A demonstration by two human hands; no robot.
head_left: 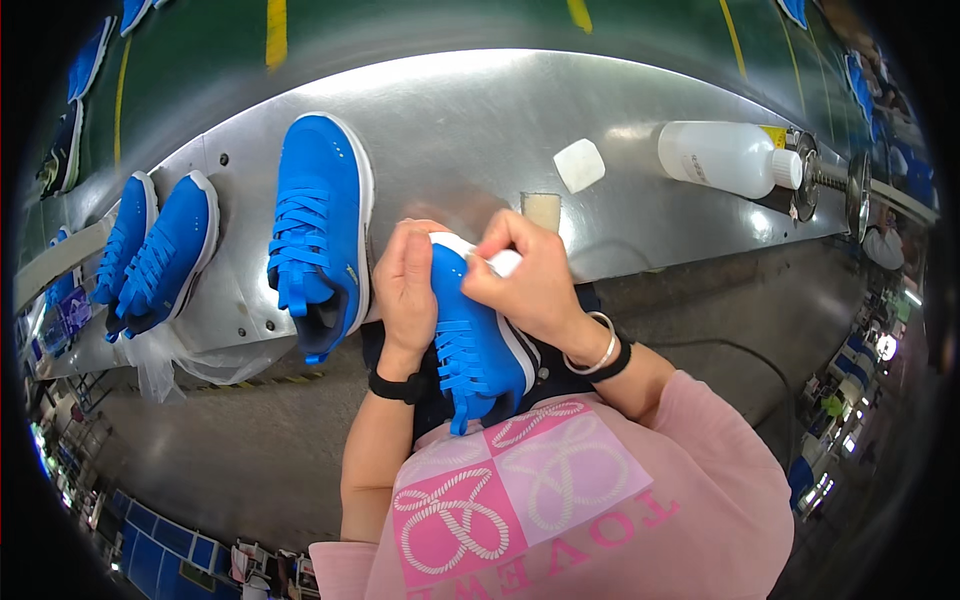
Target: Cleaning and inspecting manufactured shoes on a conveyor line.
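Observation:
A blue sneaker [478, 345] with a white sole and blue laces rests against my body, toe toward the metal table. My left hand [404, 285] grips its left side near the toe. My right hand [527, 275] pinches a small white block [505, 262] and presses it on the white toe edge of that sneaker. A black band sits on my left wrist; a bangle and black band are on the right.
On the metal table [480, 130] lie another blue sneaker [322, 230], a pair of blue sneakers [160, 250] at the left, a white eraser-like block [579, 165], a beige block [541, 210] and a white plastic bottle [728, 158] on its side. Clear plastic [165, 360] hangs off the left edge.

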